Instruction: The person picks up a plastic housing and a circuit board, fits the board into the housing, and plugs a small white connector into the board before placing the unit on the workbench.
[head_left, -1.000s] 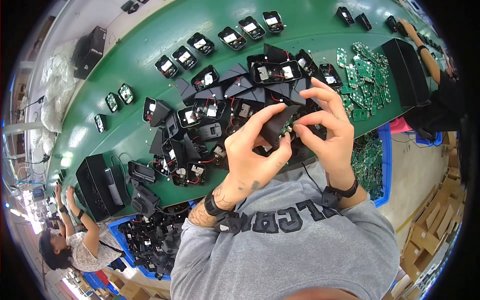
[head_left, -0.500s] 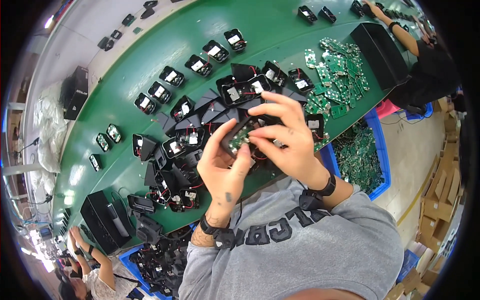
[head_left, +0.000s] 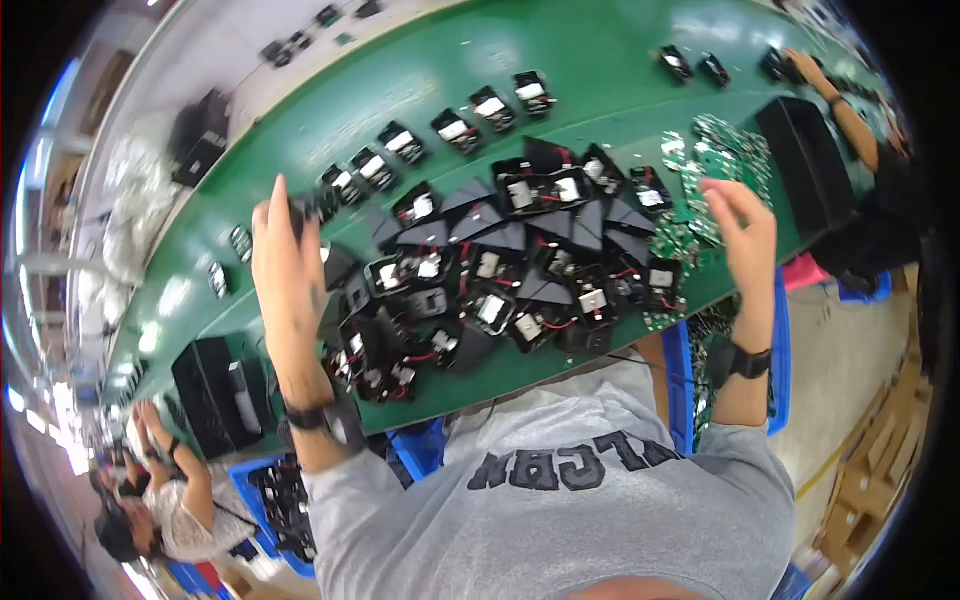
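Note:
My left hand is at the left end of a row of black plastic housings, its fingers around a dark housing that is partly hidden and blurred. My right hand hovers over the near side of a pile of green circuit boards, fingers apart and slightly bent, with nothing visible in them. Between my hands lies a crowd of black housings with white parts and red wires inside, mixed with dark wedge-shaped covers.
A black box stands beyond the boards, another at the left. Blue bins sit below the green table's near edge. Co-workers' hands show at far right and lower left.
My hands have parted from the housing and circuit board held between them. The left has carried the housing left to the row; the right has moved right over the boards. The view has shifted.

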